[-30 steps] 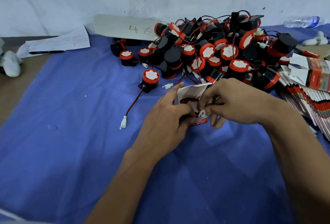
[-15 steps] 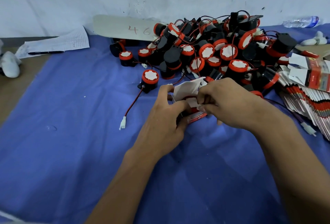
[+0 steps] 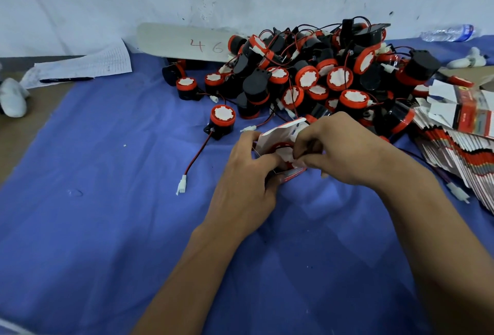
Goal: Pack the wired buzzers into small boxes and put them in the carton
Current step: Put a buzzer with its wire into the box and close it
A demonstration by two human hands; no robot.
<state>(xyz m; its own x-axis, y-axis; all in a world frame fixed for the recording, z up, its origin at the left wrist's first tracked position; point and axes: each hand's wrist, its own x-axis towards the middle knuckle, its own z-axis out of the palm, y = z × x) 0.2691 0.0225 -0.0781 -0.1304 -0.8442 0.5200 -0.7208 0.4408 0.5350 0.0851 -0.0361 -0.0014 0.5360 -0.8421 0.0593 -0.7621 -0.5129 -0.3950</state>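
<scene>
Worktop (image 3: 93,227) is covered by a blue cloth. A heap of wired buzzers (image 3: 320,78) is piled at the far side by the wall; flattened boxes (image 3: 454,145) are fanned along the right edge. One buzzer (image 3: 222,119) is set apart just left of the heap, its lead trailing toward the near side. A small box (image 3: 278,134) is gripped by the left hand (image 3: 246,182), flaps open, a red-rimmed buzzer seen inside; its flap is pinched by the right hand (image 3: 344,153)
</scene>
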